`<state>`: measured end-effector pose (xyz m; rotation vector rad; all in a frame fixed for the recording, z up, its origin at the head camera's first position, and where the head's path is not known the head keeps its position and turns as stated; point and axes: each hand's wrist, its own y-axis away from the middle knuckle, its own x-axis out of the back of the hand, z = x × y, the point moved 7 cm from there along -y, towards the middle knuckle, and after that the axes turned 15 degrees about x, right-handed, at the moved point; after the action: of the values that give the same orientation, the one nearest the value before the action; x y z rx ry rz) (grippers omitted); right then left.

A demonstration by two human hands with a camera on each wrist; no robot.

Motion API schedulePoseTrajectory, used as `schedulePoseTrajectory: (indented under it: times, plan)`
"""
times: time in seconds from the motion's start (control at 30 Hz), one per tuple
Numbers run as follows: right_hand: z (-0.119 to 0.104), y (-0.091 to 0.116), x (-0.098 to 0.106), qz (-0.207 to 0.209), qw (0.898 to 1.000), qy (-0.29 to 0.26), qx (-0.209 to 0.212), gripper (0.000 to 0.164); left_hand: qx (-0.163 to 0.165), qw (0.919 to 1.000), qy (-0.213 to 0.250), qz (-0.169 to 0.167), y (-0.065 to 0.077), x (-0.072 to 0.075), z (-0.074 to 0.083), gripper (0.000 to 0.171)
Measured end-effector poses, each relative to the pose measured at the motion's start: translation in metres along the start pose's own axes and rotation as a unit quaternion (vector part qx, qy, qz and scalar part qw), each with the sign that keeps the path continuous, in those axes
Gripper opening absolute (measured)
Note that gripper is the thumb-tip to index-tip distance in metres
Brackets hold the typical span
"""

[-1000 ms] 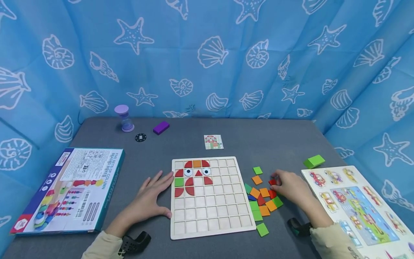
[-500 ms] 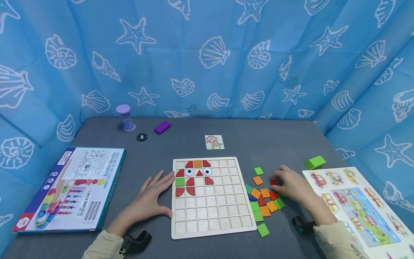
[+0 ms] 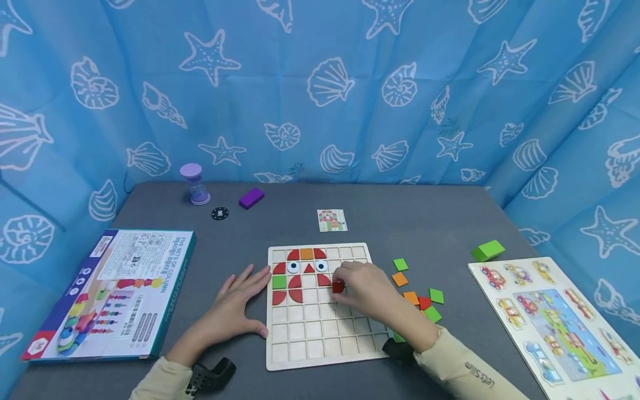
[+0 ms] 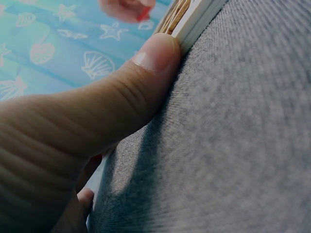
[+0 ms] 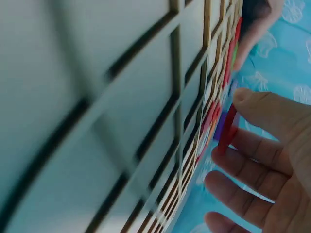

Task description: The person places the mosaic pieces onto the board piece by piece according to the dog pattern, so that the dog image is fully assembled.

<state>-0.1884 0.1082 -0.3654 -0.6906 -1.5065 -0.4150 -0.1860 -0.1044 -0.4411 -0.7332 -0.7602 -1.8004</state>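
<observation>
Your R hand (image 3: 367, 288) pinches a red tile (image 3: 338, 286) at its 9 o'clock, w/ a red pc (image 3: 324, 280) near at 10, & your L hand (image 3: 235, 304), fingers apart, touches the board (image 3: 306, 331).

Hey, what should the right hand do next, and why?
Probably lower the held red piece into a cell: the right hand pinches it just over the board, near a seated red quarter-circle, while the left hand touches the board's left edge.
</observation>
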Motion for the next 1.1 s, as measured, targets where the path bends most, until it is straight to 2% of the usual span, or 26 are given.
schedulePoseTrajectory:
  times: [0.13,0.3,0.57,0.7,0.8,0.93,1.1]
  plan:
    - [-0.009,-0.013,-0.008,-0.019,0.999,0.025,0.008,0.018,0.000,1.0000,-0.002,-0.001,-0.001,0.000,0.002,0.112]
    - [-0.011,-0.017,-0.016,-0.046,0.998,0.035,0.001,0.020,-0.003,1.0000,0.003,0.000,-0.001,0.001,0.005,0.113]
    - [-0.018,-0.021,-0.017,-0.067,0.997,0.046,0.013,0.019,-0.012,0.9999,-0.006,0.009,-0.001,0.001,0.005,0.114]
    - [-0.020,-0.021,-0.017,-0.074,0.995,0.058,0.017,0.018,-0.008,0.9999,-0.003,0.006,-0.001,0.001,0.003,0.114]
    - [-0.017,-0.019,-0.012,-0.070,0.996,0.048,0.011,0.019,-0.004,1.0000,-0.002,0.004,-0.001,0.000,0.001,0.114]
    - [0.002,-0.003,0.004,-0.042,0.999,0.009,-0.032,0.023,-0.003,1.0000,-0.002,0.004,-0.001,-0.001,0.000,0.113]
    - [0.051,0.037,0.025,-0.013,0.992,-0.026,-0.120,0.026,-0.001,1.0000,0.004,0.003,-0.001,0.000,-0.001,0.113]
